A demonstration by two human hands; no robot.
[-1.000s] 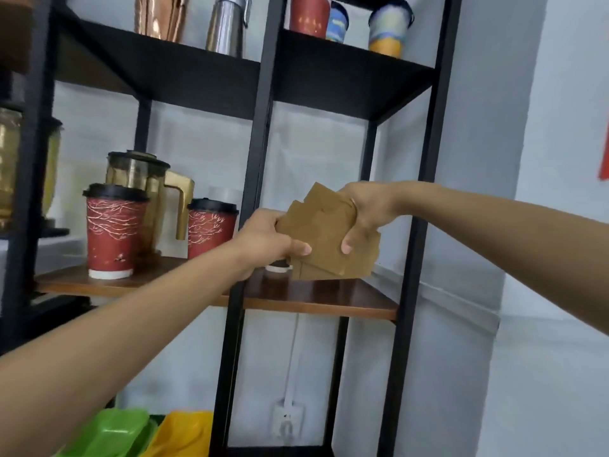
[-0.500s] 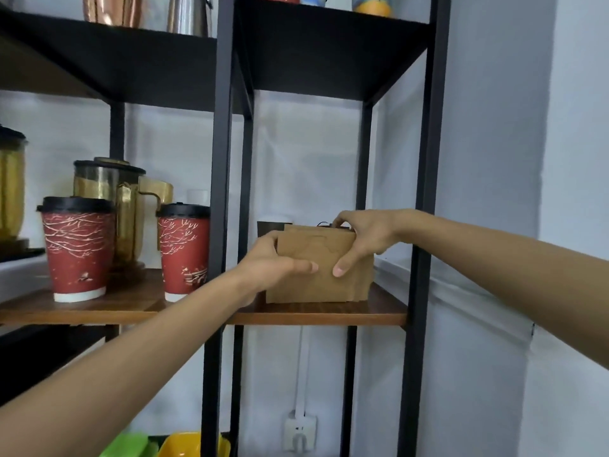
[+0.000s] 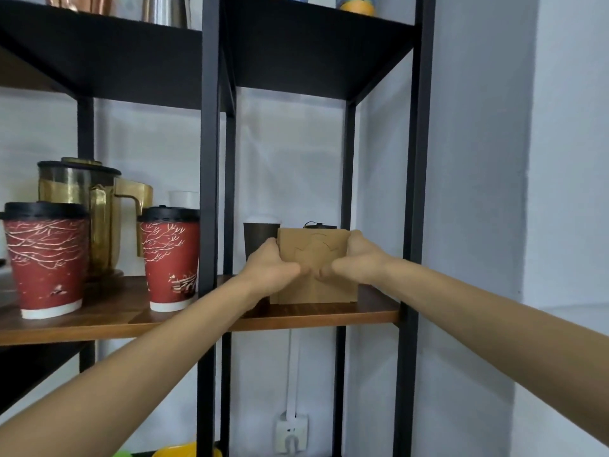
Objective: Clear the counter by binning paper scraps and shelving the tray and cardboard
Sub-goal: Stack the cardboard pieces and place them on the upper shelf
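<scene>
Both grips, left hand (image 3: pixel 268 270) and right hand (image 3: pixel 357 262), clamp cardboard (image 3: pixel 314 249) between them, upright on shelf (image 3: pixel 372 313) beneath.

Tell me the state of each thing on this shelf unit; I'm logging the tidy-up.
Brown cardboard stack: upright on the wooden shelf, gripped at both sides.
Left hand: closed on the cardboard's left edge.
Right hand: closed on its right edge.
Two red patterned paper cups: upright, black lids on.
Gold-handled glass jug: upright, lidded.
Dark cup: upright behind the cardboard.
</scene>
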